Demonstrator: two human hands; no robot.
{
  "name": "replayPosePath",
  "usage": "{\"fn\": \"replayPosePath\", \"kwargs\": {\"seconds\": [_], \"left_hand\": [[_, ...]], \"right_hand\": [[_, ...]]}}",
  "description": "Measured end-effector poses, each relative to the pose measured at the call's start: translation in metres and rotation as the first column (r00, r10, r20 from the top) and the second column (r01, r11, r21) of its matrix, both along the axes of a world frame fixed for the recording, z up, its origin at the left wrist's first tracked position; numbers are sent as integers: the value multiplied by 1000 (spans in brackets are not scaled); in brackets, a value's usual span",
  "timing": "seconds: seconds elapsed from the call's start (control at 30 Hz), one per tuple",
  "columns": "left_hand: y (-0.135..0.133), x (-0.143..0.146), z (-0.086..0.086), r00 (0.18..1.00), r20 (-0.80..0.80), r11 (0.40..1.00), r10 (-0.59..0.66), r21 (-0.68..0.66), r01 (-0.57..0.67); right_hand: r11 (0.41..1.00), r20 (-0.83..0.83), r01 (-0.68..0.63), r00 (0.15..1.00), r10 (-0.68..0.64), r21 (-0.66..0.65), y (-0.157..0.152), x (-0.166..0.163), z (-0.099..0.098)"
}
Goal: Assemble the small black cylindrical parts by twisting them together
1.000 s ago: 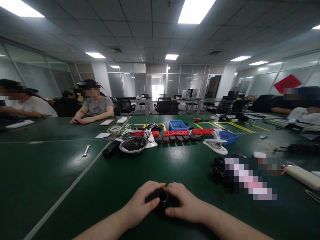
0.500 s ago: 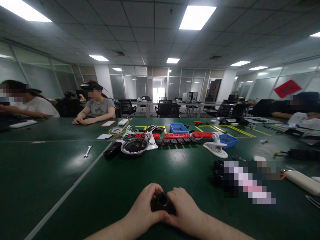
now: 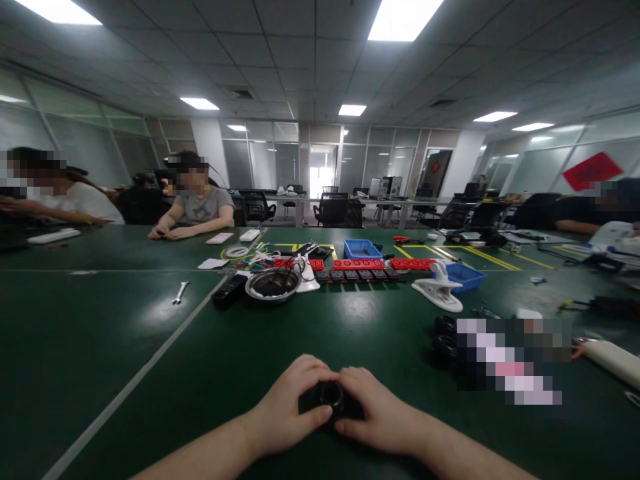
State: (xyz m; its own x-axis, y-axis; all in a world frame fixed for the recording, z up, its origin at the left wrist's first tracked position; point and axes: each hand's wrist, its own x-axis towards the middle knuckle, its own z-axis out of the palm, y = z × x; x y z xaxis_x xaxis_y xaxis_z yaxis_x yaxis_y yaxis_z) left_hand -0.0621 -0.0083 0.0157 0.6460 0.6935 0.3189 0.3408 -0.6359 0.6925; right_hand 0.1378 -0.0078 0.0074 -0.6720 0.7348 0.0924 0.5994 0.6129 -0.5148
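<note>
Low at the front edge of the green table, both my hands curve around a black part with a round, open collar. My left hand grips it from the left, its thumb lying against the collar's near side. From the right, my right hand holds it with fingers over the far side and the thumb on the near side. The fingertips of both hands meet behind the collar. Most of the part's dark body is hidden by the hands, so its exact kind cannot be made out.
Ahead lie a metal dish, red strips, a blue tray and a white clip base. A wrench is at the left, black rolls at the right. A person in grey sits across.
My thumbs have moved apart, and the left one now lies against the collar. My hands stay around the black part. The whole view has shifted slightly.
</note>
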Motion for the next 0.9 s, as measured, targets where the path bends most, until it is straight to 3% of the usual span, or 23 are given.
{"fn": "replayPosePath", "kwargs": {"seconds": [0.17,0.3,0.37,0.47,0.63,0.9], "left_hand": [[1,5,-7,989,-14,987,147,-65,-148],[-6,12,-9,942,-88,937,325,-103,-333],[-8,14,-9,934,-95,931,345,-91,-353],[-9,12,-10,954,-41,951,298,-71,-300],[-7,4,-9,978,77,981,193,-21,-192],[-2,1,-3,997,79,999,-21,-33,24]], "right_hand": [[996,34,93,995,-92,-19,4,-5,-6],[968,109,207,969,-223,142,1,-12,-9],[954,126,205,964,-236,216,-1,-13,-10],[954,106,194,969,-223,227,-3,-10,-8],[987,8,71,997,-73,145,-7,-4,-1],[999,-8,-27,1000,27,40,2,3,-1]]}}
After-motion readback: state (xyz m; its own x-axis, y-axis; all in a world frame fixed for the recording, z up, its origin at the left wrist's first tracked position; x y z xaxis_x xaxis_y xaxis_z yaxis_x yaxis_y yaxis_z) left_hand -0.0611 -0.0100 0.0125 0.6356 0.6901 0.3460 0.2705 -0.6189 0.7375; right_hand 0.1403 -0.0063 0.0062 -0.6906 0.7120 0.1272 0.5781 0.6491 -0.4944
